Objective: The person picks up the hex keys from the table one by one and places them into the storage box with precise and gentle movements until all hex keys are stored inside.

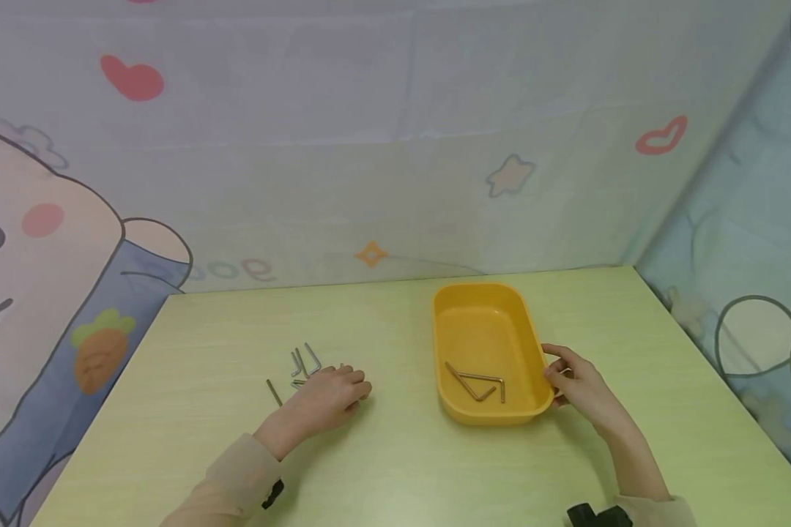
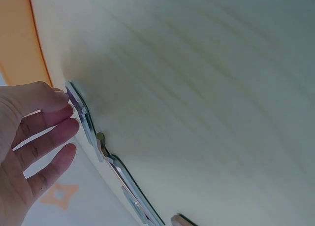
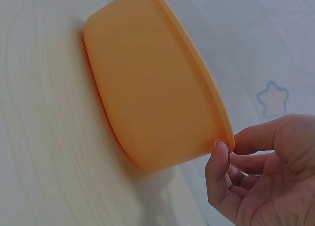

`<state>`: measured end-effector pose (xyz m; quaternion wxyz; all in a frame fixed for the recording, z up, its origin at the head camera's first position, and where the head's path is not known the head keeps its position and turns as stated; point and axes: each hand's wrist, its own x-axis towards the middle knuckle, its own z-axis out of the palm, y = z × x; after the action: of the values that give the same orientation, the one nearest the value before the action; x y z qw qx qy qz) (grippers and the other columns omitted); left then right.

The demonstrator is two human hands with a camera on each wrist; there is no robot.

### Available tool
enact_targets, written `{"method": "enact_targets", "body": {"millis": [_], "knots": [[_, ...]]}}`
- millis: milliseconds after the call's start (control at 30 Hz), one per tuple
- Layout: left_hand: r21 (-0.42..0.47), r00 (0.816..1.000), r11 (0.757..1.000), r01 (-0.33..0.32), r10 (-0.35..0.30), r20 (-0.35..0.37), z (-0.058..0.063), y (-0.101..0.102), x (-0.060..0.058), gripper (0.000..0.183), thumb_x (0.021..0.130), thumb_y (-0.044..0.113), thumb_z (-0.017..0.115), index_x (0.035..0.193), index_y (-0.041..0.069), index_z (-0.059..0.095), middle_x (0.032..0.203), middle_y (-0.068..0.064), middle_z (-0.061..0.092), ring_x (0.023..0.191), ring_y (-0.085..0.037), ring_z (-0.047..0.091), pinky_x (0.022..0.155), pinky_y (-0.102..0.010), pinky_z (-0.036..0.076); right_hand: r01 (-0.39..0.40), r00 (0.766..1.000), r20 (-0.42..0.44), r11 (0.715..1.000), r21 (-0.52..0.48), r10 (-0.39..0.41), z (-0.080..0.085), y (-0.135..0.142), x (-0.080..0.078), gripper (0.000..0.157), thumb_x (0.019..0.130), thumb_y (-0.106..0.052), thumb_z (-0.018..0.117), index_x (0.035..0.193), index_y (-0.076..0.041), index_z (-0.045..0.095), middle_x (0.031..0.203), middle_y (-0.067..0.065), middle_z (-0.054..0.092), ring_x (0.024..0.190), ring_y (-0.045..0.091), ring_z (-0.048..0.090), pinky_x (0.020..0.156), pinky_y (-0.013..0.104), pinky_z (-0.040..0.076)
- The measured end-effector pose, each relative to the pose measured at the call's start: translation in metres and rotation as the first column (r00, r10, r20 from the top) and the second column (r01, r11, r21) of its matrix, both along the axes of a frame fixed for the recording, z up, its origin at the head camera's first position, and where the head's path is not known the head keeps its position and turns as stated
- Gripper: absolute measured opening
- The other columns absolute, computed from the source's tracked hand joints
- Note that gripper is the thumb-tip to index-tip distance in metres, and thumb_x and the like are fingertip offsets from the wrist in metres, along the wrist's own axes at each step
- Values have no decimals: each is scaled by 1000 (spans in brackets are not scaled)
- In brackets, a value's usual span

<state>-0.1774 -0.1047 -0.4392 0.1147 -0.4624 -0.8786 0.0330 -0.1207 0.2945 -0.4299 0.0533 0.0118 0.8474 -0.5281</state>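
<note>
Hex keys (image 1: 313, 355), L-shaped metal rods, lie in a loose group on the pale yellow-green bench (image 1: 395, 468), to the left of a yellow tray (image 1: 484, 322). Most of the group is silver, with a brownish key (image 1: 274, 391) set a little apart at its left end. Two brass-coloured keys (image 1: 463, 382) rest inside the tray, toward its near end, one partly overlapping the other. The left hand (image 1: 326, 399) reaches palm down over the right side of the group, covering part of it. In the left wrist view its thumb and index finger meet the end of the nearest silver key (image 2: 83, 115), the other fingers lightly bent and spread; whether they pinch that key or only touch it, I cannot tell. The right hand (image 1: 583, 388) grips the rim of the tray at its right side, and in the right wrist view the thumb and fingers close on a corner of that rim. Both forearms wear beige sleeves (image 1: 244, 468). Behind the bench hangs a pale backdrop (image 1: 303, 146) printed with a red heart (image 1: 135, 80), a star (image 1: 510, 176) and a large cartoon animal (image 1: 46, 256).
</note>
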Motion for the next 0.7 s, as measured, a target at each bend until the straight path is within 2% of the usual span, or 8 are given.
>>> {"method": "enact_targets", "body": {"millis": [167,467,700], "knots": [[-30,1000,1000,3,-3,-2,-2,0,-3,22,80,5,70,73,19,54,67,8,43,63,-8,36,56,-18,29,1,1000,5,1000,3,-1,-1,0,0,49,99,-8,46,144,5,31,100,14,47,77,14,52,61,27,55],[-38,999,999,37,-38,-20,-4,2,-6,25,80,2,68,69,18,52,63,7,40,61,-8,31,56,-18,22,-2,1000,7,1000,-3,2,0,0,0,50,99,-8,46,144,5,30,100,15,47,76,14,53,61,27,55],[-41,999,999,30,-30,21,-2,6,-8,30,81,-1,64,66,18,47,61,8,37,60,-7,28,56,-18,22,2,1000,9,1000,-4,-2,0,-1,-1,49,99,-8,45,144,5,31,99,14,47,75,14,53,61,27,55]]}}
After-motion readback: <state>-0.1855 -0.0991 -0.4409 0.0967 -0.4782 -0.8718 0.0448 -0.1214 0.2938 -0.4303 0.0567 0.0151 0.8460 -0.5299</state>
